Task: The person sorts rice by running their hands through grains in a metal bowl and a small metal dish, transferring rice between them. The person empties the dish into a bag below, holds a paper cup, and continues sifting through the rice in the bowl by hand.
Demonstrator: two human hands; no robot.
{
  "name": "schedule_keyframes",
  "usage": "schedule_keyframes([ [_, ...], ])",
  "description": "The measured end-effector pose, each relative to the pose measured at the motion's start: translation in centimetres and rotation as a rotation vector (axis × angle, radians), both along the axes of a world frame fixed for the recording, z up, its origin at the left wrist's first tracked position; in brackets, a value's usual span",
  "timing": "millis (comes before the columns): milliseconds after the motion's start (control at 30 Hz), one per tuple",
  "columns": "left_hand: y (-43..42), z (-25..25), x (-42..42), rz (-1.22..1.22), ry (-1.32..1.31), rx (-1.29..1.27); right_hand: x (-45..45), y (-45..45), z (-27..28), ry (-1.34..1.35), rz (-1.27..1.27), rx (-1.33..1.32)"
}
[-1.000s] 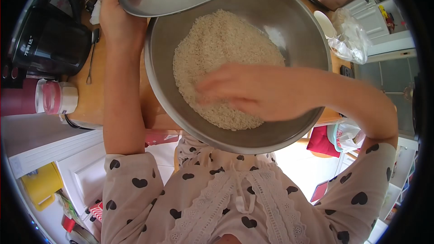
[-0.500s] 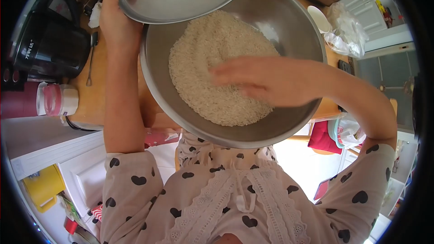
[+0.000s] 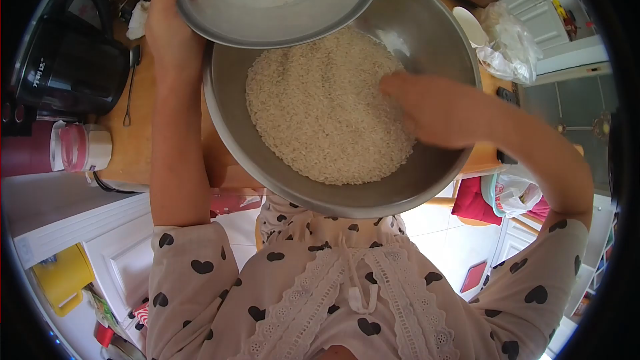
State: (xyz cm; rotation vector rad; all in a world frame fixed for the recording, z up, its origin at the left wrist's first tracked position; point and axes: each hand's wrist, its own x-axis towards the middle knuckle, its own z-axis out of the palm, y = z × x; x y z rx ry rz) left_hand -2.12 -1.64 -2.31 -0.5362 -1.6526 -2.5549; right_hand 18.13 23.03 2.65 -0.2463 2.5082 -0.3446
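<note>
A large steel bowl (image 3: 230, 120) holds a broad mound of white rice (image 3: 327, 113). My left hand (image 3: 175, 23) grips the rim of a round metal lid (image 3: 280, 0), thumb on top, and the lid covers the far left part of the bowl. Over the right side of the rice is my right hand (image 3: 433, 110), blurred by motion. Its fingers look curled and pressed together at the mound's right edge; whether anything is inside them is hidden.
On the left of the wooden table (image 3: 140, 153) stand a black kettle (image 3: 73, 60), a thin metal utensil (image 3: 131, 87) and a pink-and-white jar (image 3: 87, 147). A white cup (image 3: 470, 27), plastic bag (image 3: 510, 40) and black remote (image 3: 507, 97) lie at the right.
My right hand has moved right across the rice, and its fingers have drawn together. The lid in my left hand has tilted, showing more of its top and covering more of the bowl.
</note>
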Motion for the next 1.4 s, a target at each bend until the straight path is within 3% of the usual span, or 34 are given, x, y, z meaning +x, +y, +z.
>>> schedule_keyframes([
  [133,-0.1,-0.1,-0.1,0.003,0.048,-0.011,0.4,-3.3,3.4,-0.227,0.014,-0.187],
  [233,-0.5,-0.5,-0.5,0.015,0.131,-0.077,-2.9,-3.2,4.2,-0.227,-0.019,-0.208],
  [333,-0.5,-0.4,-0.2,0.071,0.125,-0.134,-5.2,-1.2,0.0,0.233,-0.048,-0.143],
  [433,0.2,0.7,0.8,0.042,0.02,-0.051,-5.0,-1.1,-2.6,0.399,0.025,-0.193],
  [500,0.3,0.8,1.1,0.005,-0.021,0.0,-3.8,-1.4,-1.8,0.153,0.002,-0.213],
  [567,0.2,0.5,0.7,-0.018,-0.009,0.012,-2.0,-1.7,-0.5,0.071,0.087,-0.248],
  [633,-0.1,-0.1,0.0,-0.032,0.027,0.008,-0.3,-1.2,0.7,0.151,0.28,-0.296],
  [733,-0.2,-0.3,-0.2,-0.023,0.052,-0.011,-1.9,-0.9,4.2,-0.286,-0.002,-0.362],
  [833,0.0,-0.3,0.3,-0.002,0.052,-0.025,-2.7,0.9,2.8,0.042,-0.053,-0.06],
  [933,-0.1,-0.6,-0.1,-0.012,0.05,-0.016,-2.2,1.5,0.6,0.045,-0.083,0.034],
  [1067,-0.2,-0.3,0.0,-0.037,0.019,0.013,-1.1,-0.9,1.3,-0.168,-0.163,0.004],
  [1167,-0.5,-1.0,-0.3,0.071,0.19,-0.181,-0.6,-3.1,2.9,-0.294,-0.215,-0.026],
  [1233,-0.5,-0.9,-0.5,0.006,0.118,-0.082,-0.2,-3.9,3.4,-0.315,-0.227,-0.072],
  [1400,0.2,0.0,0.6,0.011,0.024,-0.02,-0.3,-4.7,1.0,-0.324,-0.21,-0.408],
])
